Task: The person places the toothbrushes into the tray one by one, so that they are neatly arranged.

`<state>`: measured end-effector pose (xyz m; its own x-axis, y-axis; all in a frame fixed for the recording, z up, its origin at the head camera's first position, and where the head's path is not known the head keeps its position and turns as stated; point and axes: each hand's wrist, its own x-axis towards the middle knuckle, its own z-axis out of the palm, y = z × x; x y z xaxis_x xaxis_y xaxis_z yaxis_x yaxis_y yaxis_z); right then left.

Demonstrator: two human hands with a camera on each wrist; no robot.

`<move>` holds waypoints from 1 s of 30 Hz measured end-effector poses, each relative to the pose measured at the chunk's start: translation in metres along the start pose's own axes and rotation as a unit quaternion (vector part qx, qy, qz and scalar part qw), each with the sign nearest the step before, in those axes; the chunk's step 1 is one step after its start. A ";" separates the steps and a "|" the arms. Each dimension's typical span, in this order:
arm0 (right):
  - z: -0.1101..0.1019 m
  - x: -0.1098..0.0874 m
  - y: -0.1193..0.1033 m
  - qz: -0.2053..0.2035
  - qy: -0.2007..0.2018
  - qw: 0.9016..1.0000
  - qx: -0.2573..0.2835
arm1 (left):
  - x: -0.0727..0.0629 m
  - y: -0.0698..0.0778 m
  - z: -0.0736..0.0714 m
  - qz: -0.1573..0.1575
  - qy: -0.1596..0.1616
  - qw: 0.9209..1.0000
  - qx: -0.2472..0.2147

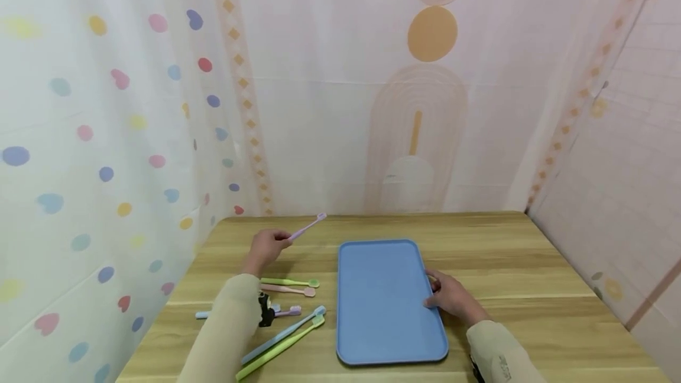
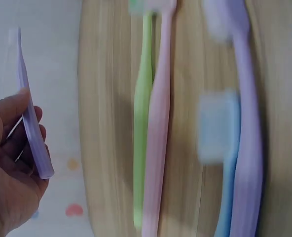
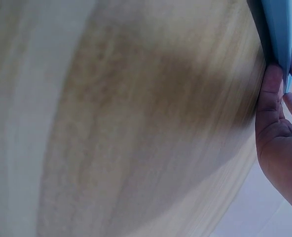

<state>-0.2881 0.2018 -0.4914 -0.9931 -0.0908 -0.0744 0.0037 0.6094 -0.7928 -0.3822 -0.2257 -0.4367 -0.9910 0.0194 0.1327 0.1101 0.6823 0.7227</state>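
A light purple toothbrush (image 1: 304,231) is pinched in my left hand (image 1: 268,247), raised above the far left of the table with its head pointing up and right. In the left wrist view the thumb lies along the handle and the fingers curl behind it. My right hand (image 1: 452,298) grips the right edge of a blue rectangular tray (image 1: 385,306), thumb over the rim. Below the left hand lie a green toothbrush (image 1: 289,282) and a pink toothbrush (image 1: 289,289), side by side. Another purple toothbrush (image 2: 248,128) overlaps a blue one (image 2: 229,182) nearer me, partly behind the left sleeve.
A long blue toothbrush (image 1: 282,336) and a green one (image 1: 279,350) lie slanted at the front left, heads toward the tray. The wooden table (image 1: 532,288) ends at a patterned curtain (image 1: 330,135) behind and at both sides.
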 end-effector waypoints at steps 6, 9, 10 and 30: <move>0.000 0.002 0.001 0.007 0.000 1.000 0.003 | -0.002 0.026 0.025 -0.012 0.031 0.999 -0.029; 0.001 0.004 0.001 0.008 0.000 1.000 0.002 | -0.004 0.036 0.037 -0.027 0.042 0.998 -0.046; 0.001 0.004 0.002 0.005 -0.001 1.000 0.001 | -0.005 0.040 0.041 -0.029 0.043 0.997 -0.053; -0.002 0.005 -0.003 -0.005 -0.010 1.000 0.023 | -0.031 0.109 0.137 -0.056 0.076 0.988 -0.120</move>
<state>-0.2929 0.2018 -0.4882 -0.9907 -0.1121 -0.0775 -0.0005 0.5719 -0.8203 -0.3503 -0.0514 -0.4546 -0.9772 -0.1683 0.1299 0.0336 0.4810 0.8761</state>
